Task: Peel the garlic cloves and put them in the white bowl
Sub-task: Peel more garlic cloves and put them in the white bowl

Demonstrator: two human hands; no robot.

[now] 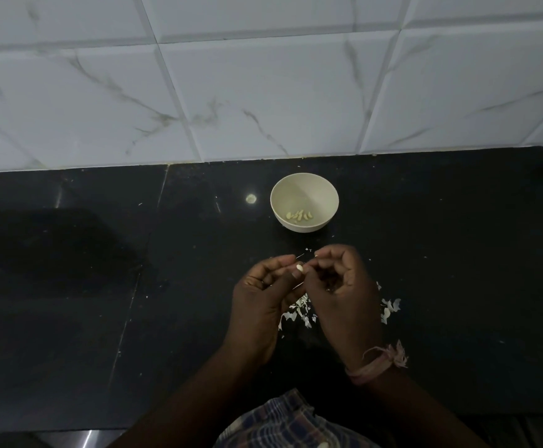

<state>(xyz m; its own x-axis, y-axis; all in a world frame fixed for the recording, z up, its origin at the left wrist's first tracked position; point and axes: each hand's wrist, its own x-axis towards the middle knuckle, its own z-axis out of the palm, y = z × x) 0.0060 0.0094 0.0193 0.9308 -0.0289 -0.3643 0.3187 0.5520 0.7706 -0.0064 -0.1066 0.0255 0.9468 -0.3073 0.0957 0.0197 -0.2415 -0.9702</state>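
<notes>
Plaid cloth (291, 421) fills the bottom edge of our view, nearest to us, with our two forearms reaching forward above it. Our left hand (263, 294) and our right hand (341, 287) meet over a black countertop (102, 286). We pinch a small garlic clove (299, 268) between the curled fingers and thumb of the left hand; it shows as a pale, glossy, cream-white sliver. Our right hand's fingers are curled in beside the clove, its fingertips right at it; we cannot tell whether they grip the clove or a bit of skin. A pink thread band (376, 362) circles the right wrist. Torn white papery skins (299, 310) lie scattered on the counter beneath and just right of our hands. Farther back, near the marbled wall tiles (263, 92), stands the white bowl (304, 202), holding a few peeled yellowish cloves (299, 215) clustered at its bottom.
</notes>
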